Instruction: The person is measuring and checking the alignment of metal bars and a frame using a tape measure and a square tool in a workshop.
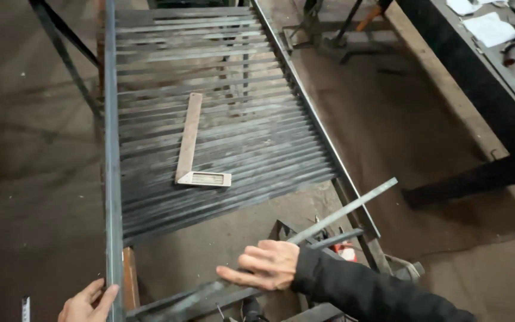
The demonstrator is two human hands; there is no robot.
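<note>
Fingers of the right hand (266, 264) clamp 1 loose flat steel bar (341, 211) across the slatted gate frame (112, 179), while the left hand (87, 301) grips its rail to steady it.

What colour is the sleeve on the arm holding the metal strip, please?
The long sleeve above the right hand is black, seen best in the head view.
</note>
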